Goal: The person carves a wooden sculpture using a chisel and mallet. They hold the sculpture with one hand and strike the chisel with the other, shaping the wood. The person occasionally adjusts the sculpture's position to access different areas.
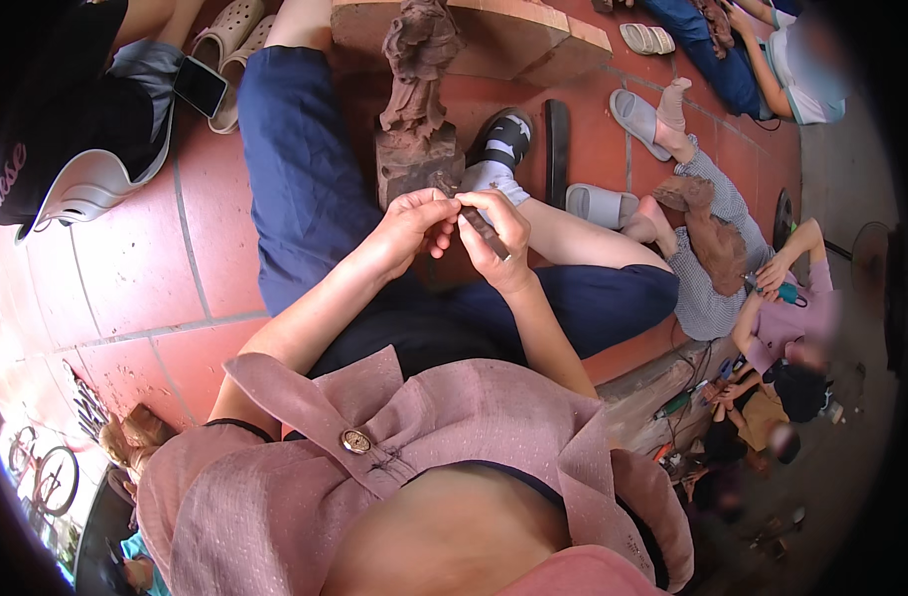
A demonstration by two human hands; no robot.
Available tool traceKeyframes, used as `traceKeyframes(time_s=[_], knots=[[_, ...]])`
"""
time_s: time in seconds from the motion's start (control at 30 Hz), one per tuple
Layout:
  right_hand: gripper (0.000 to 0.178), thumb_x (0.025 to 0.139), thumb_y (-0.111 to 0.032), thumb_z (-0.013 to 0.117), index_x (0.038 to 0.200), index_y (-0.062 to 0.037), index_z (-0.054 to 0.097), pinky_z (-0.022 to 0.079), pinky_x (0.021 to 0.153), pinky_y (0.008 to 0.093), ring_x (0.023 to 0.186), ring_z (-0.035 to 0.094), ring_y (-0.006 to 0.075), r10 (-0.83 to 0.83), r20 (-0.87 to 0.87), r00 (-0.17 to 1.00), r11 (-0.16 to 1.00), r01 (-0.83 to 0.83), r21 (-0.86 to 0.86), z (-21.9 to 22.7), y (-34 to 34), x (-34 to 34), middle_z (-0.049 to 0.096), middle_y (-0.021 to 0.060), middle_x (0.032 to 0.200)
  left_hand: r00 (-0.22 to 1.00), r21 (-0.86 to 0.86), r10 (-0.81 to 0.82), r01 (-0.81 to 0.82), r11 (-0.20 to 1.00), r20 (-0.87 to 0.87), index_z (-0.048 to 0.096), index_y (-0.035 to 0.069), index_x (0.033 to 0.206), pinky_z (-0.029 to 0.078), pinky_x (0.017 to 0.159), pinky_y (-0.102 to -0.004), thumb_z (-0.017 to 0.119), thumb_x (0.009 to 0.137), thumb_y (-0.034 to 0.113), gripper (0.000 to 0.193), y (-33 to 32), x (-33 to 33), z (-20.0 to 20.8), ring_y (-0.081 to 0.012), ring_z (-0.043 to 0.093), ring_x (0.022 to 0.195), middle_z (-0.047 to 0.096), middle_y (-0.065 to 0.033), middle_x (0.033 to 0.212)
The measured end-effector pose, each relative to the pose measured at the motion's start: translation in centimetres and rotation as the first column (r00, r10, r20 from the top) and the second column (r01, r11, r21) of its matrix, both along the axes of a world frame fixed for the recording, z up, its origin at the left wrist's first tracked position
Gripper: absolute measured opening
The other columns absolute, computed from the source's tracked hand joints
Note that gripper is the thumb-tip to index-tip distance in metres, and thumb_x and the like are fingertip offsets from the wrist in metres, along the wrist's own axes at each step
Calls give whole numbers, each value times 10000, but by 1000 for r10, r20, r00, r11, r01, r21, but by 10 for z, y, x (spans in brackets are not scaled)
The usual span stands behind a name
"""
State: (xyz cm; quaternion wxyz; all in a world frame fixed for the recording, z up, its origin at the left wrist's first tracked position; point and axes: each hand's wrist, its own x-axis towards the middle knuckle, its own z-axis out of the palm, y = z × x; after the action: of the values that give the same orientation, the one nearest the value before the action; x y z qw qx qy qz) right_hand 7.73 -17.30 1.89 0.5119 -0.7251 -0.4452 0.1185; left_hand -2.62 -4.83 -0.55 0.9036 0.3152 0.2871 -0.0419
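Note:
A reddish-brown wood carving (420, 74) on a squared block base (410, 167) stands upright between my legs. My right hand (495, 238) is closed around a slim dark carving chisel (485, 234), its back end sticking out toward my wrist. My left hand (415, 226) meets it at the front of the tool, thumb and forefinger pinched there, the other fingers curled. Both hands are just on my side of the base. Whether the chisel's tip touches the wood is hard to make out behind my fingers.
Behind the carving lies a thick wooden slab (493, 40). A dark bar (556, 154) lies right of my shoe. At the right, a co-worker holds a teal power tool (788, 293) against another carving (714, 238). A capped person with a phone (200, 87) is at left.

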Motion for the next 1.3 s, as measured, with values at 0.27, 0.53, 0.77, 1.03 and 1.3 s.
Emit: traceKeyframes(time_s=[0.27, 0.53, 0.77, 1.03, 1.3], knots=[[124, 935, -46, 562, 1043, 12, 578, 554, 789, 319, 866, 662, 184, -82, -871, 484, 877, 450, 168, -43, 20, 15, 648, 103, 941, 996, 936, -62, -43, 350, 69, 556, 23, 1222, 514, 622, -276, 664, 792, 45, 444, 1, 8, 11, -145, 603, 667, 487, -132, 1321], [189, 942, -122, 588, 1105, -27, 596, 552, 752, 295, 881, 666, 177, -30, -950, 311, 843, 519, 143, -61, 60, 16, 664, 99, 988, 983, 990, -170, 91, 106, -72, 394, 8, 1393, 515, 888, -387, 619, 748, 32, 684, 20, 29, 6, -341, 604, 1093, 330, -185, 1493], [200, 953, -110, 561, 1125, -10, 583, 546, 802, 326, 915, 646, 184, -49, -932, 360, 871, 473, 137, -64, 36, 9, 641, 106, 1029, 968, 975, -241, 122, 186, -75, 417, 5, 1379, 491, 933, -387, 619, 752, 37, 660, 12, 24, 1, -343, 550, 1177, 351, -176, 1483], [212, 955, -135, 567, 1145, -43, 589, 537, 826, 326, 953, 628, 178, -17, -950, 312, 868, 476, 140, -74, 40, 6, 630, 77, 1074, 966, 979, -253, 101, 175, -54, 417, 25, 1390, 478, 954, -385, 616, 745, 40, 675, 16, 25, -7, -339, 546, 1184, 364, -163, 1481], [187, 958, -115, 558, 1115, -23, 603, 542, 789, 300, 918, 631, 162, -22, -921, 389, 865, 469, 178, -66, 56, 7, 635, 82, 1047, 978, 979, -207, 62, 194, -21, 408, 44, 1399, 509, 889, -384, 623, 743, 39, 691, 20, 23, 1, -332, 603, 1083, 352, -146, 1491]])
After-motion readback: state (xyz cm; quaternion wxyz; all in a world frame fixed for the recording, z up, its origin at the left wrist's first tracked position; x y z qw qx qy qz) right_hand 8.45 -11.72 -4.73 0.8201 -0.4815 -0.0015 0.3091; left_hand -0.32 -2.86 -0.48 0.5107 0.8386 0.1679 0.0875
